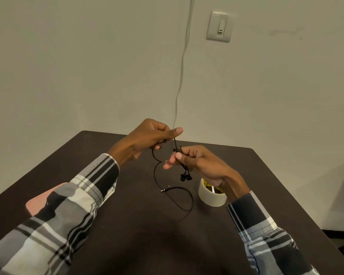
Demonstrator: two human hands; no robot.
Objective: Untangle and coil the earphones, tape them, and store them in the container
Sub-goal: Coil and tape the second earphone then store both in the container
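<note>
Black wired earphones (185, 177) hang between my two hands above the dark table (127, 225). My left hand (149, 137) pinches the cord between thumb and fingers, raised a little higher. My right hand (195, 161) grips a small tangle of cord, and the two earbuds dangle just below it. The rest of the cord loops down onto the table and ends in the plug (163, 190). A roll of clear tape (212, 194) stands on the table under my right wrist. A pink container (37, 204) lies at the left, mostly hidden by my left sleeve.
The table stands against a pale wall, its far edge just behind my hands. A thin white cable (182, 62) runs down the wall to the table. A light switch (219, 26) is on the wall at upper right. The table's right edge drops to the floor.
</note>
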